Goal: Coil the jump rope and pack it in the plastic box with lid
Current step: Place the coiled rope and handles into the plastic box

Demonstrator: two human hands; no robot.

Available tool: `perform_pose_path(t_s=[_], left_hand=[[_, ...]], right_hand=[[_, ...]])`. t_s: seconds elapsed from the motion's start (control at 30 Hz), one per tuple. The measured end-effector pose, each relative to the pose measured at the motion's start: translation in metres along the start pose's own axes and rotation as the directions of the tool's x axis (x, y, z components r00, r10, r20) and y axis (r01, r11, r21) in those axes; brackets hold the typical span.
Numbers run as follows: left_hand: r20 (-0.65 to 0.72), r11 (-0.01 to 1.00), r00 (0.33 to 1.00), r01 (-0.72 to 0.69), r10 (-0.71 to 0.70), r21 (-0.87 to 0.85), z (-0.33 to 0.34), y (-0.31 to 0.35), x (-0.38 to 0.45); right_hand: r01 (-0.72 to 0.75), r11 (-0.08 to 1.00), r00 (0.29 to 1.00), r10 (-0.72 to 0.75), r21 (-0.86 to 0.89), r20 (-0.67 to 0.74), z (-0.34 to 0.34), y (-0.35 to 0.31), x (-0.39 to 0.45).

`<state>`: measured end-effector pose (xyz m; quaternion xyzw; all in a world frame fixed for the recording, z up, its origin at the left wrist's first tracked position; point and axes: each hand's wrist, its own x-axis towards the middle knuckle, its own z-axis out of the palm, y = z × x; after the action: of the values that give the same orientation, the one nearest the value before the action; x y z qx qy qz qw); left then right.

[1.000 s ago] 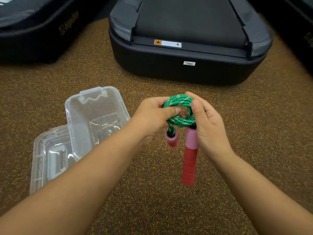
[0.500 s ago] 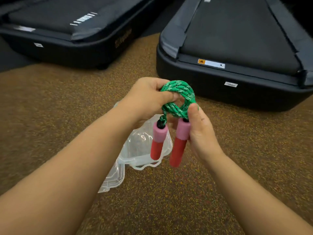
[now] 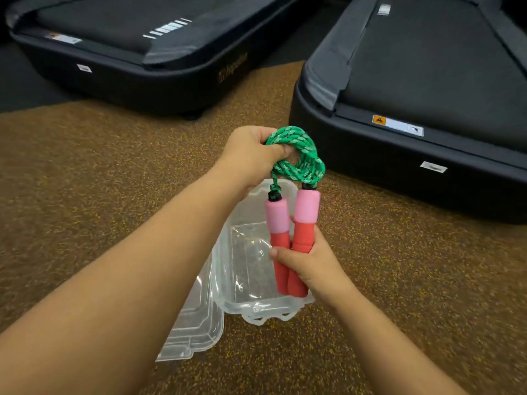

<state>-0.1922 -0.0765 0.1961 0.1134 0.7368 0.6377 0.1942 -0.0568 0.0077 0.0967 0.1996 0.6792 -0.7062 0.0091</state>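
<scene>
Green coiled jump rope (image 3: 296, 159) held over the clear plastic box (image 3: 245, 269), both your hands gripping.
Clear lid (image 3: 196, 329) lies on the speckled floor (image 3: 85, 181), touching the box's left side; your left hand (image 3: 251, 155) is closed around the coil's top, your right hand (image 3: 308, 263) clamps both pink-red handles (image 3: 291, 232) together above the open box; black treadmills (image 3: 413, 95) behind.

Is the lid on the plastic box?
No, the lid lies on the floor beside the open plastic box, which has nothing covering its top.
</scene>
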Motion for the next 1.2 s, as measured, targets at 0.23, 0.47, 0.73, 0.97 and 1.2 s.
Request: perform_pose_path(t_s=[0.23, 0.47, 0.73, 0.97, 1.2], left_hand=[[-0.098, 0.938, 0.995, 0.032, 0.002, 0.345, -0.008, -0.081, 0.042], [-0.114, 0.938, 0.981, 0.187, -0.16, 0.292, -0.01, -0.143, 0.055], [-0.177, 0.88, 0.919, 0.389, -0.351, 0.273, 0.0, -0.185, 0.078], [-0.157, 0.745, 0.871, 0.481, -0.465, 0.463, 0.004, -0.196, 0.097], [-0.238, 0.632, 0.864, 0.49, -0.444, 0.6, 0.012, -0.198, 0.095]], right_hand=[[-0.192, 0.962, 0.98, 0.178, -0.197, -0.087, 0.023, 0.03, 0.032], [-0.365, 0.905, 0.931, 0.354, -0.218, -0.09, 0.035, 0.057, 0.061], [-0.52, 0.805, 0.851, 0.519, -0.284, -0.087, 0.035, 0.07, 0.083], [-0.538, 0.71, 0.818, 0.571, -0.455, -0.076, 0.029, 0.074, 0.097], [-0.463, 0.64, 0.864, 0.48, -0.613, -0.152, 0.033, 0.078, 0.099]])
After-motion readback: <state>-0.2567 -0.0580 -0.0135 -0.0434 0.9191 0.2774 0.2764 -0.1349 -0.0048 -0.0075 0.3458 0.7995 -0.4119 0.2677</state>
